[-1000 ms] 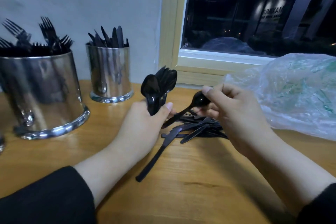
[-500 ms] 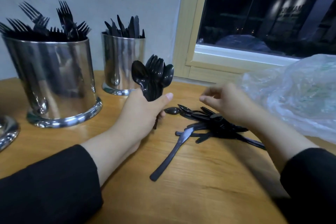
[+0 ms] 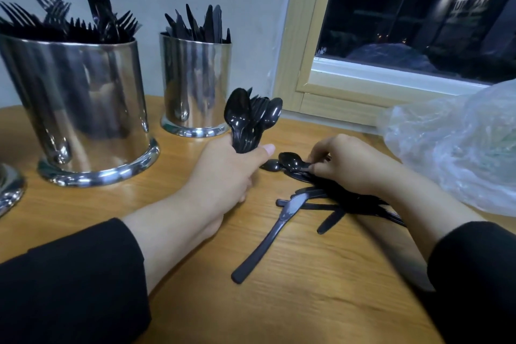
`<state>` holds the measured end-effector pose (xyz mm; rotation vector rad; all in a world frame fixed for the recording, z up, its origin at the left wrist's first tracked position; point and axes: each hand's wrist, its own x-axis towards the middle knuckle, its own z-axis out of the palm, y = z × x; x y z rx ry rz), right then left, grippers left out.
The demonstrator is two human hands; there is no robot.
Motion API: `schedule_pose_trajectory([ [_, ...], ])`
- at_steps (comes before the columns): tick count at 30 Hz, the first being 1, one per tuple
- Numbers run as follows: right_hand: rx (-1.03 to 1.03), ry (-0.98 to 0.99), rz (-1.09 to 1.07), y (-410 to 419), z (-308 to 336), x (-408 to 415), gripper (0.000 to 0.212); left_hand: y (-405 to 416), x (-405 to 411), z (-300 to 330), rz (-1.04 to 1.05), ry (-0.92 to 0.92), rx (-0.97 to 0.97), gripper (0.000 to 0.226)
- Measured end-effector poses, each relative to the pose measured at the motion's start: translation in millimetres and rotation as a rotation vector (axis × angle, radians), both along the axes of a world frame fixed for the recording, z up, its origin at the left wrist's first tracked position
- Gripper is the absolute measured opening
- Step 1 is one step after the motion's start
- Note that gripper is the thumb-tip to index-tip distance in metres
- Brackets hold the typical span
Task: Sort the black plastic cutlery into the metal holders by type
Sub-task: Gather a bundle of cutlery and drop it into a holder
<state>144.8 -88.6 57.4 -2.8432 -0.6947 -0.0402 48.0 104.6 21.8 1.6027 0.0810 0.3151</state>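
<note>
Now pinching another spoon off the counter pile with the right hand (empty-fingered half a second back), left hand still clutching the spoon bundle upright, spoon-gathering seemingly ongoing.

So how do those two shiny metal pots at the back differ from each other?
The holder on the left looks wider and stands nearer the person; the holder by the window frame looks narrower and stands further back. The left one is packed with forks, tines up; the other holds knives, blades up. Both are polished metal cylinders with a flared base, standing upright on the wooden table.
</note>
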Motion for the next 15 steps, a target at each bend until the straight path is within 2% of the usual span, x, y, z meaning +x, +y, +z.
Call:
schedule_pose_trajectory([
  [3,0.173,0.025,0.015,-1.6,6.6,-1.4,0.014,-0.2,1.1,-0.4,0.012,-0.006,-0.039,0.036],
  [9,0.653,-0.012,0.004,4.9,28.2,-19.6,0.021,-2.3,-0.2,1.3,0.005,-0.027,-0.096,0.03],
  [12,0.866,0.214,0.124,18.1,33.9,-33.4,0.016,-5.0,-2.0,2.2,-0.003,-0.07,-0.141,0.026],
  [15,0.953,0.368,0.197,33.5,26.3,-38.3,0.014,-8.3,-5.9,5.0,-0.108,-0.109,-0.107,0.025],
])
